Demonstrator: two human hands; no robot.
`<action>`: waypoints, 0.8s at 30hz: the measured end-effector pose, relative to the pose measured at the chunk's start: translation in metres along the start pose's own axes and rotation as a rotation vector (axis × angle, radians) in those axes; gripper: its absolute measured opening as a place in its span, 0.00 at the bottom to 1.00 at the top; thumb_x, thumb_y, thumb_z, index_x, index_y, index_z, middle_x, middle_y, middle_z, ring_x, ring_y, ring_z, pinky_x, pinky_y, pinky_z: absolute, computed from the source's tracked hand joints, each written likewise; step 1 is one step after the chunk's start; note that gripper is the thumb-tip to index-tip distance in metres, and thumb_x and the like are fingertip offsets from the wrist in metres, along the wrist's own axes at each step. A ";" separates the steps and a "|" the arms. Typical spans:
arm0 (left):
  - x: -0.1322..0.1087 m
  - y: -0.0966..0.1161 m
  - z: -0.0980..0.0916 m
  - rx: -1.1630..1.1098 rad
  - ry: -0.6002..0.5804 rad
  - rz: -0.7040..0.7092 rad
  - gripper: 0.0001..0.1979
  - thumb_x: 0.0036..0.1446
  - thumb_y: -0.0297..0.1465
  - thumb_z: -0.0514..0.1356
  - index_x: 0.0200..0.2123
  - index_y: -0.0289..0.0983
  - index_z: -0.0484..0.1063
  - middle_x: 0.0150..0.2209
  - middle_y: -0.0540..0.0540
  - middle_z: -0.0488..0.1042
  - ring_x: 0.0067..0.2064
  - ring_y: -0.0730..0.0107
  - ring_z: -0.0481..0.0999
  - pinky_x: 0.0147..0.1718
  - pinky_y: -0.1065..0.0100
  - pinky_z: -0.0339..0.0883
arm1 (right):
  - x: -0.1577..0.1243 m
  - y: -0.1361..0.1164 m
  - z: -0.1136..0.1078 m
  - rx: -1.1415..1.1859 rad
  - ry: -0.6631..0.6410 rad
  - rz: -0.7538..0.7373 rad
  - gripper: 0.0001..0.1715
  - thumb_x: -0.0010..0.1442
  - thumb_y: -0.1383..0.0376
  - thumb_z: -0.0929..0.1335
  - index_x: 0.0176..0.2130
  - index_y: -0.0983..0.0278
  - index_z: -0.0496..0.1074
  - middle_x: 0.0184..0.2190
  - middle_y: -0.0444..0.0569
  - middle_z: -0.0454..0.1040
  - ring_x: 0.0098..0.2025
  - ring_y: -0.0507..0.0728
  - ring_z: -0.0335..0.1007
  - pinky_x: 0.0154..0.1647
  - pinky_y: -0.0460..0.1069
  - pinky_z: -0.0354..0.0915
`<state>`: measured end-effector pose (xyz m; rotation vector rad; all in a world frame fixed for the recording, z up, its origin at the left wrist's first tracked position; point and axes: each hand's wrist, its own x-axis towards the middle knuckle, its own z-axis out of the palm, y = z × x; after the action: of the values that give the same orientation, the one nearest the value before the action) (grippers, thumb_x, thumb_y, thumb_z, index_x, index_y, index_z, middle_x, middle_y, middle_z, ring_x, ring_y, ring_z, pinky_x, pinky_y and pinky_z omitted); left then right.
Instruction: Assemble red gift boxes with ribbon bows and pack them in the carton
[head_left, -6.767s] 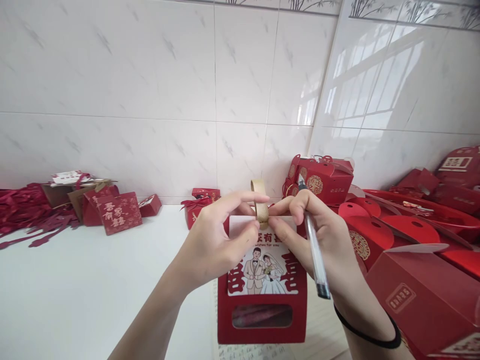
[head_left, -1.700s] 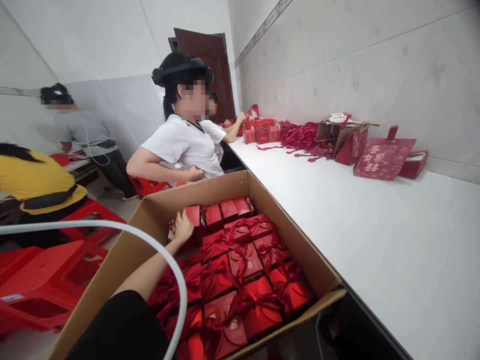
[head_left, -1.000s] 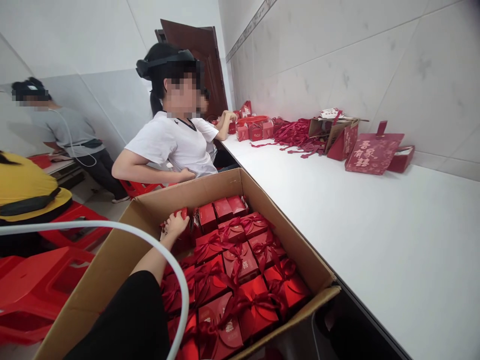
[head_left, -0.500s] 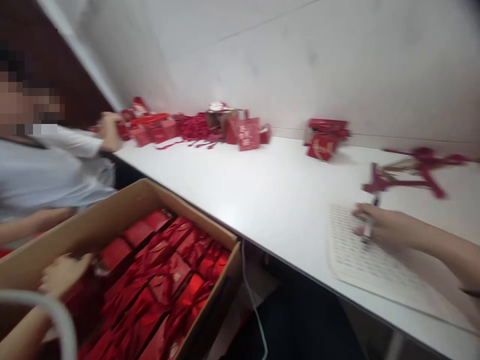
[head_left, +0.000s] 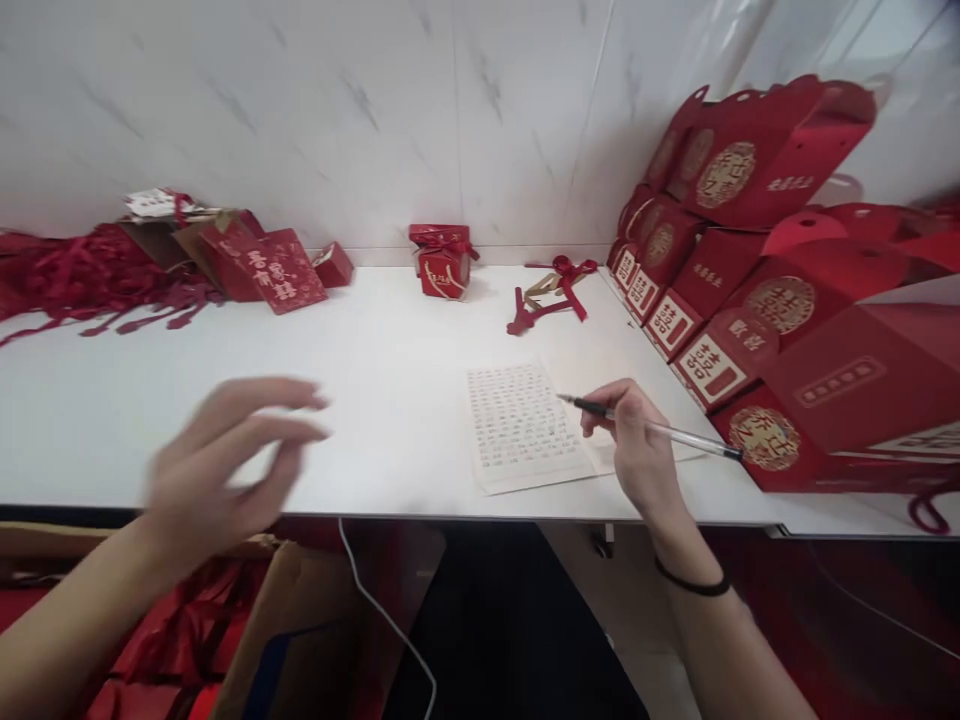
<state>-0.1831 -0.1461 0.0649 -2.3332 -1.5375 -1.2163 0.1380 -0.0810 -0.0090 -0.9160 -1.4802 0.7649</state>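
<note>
My right hand (head_left: 637, 440) grips a clear-barrelled pen (head_left: 694, 440) with a dark grip, its tip pointing left above a sheet of paper (head_left: 517, 425). Rows of small handwriting cover the paper's left half; the right half lies partly under my hand. On the left, my left hand (head_left: 232, 460) is slightly blurred in the air over the white table (head_left: 390, 400). Its fingers are apart and hold nothing. Below that forearm stands a cardboard box (head_left: 300, 610) filled with red gift boxes (head_left: 187, 620).
Red boxes with gold characters (head_left: 735, 300) are stacked at the right. Along the wall are a small red gift box (head_left: 444, 265), loose ribbons (head_left: 559, 290), red cards (head_left: 281, 270) and a heap of dark red ribbon (head_left: 97, 270). A white cable (head_left: 382, 610) hangs below the table edge.
My view has swung right, bringing the stacked boxes in and leaving the other person out. My left hand has come out of the cardboard box to above the table. The pen stays in my right hand.
</note>
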 end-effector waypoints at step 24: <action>0.103 -0.004 0.208 -0.098 -0.941 -0.010 0.39 0.41 0.51 0.62 0.59 0.51 0.58 0.65 0.47 0.49 0.66 0.45 0.41 0.60 0.45 0.34 | -0.025 0.015 -0.011 -0.037 0.327 0.283 0.12 0.57 0.61 0.70 0.31 0.61 0.61 0.20 0.39 0.63 0.21 0.50 0.60 0.21 0.44 0.57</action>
<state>-0.0512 0.0300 -0.0094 -3.1763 -1.6781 -0.1191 0.1514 -0.0967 -0.0328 -1.2331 -1.0941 0.7509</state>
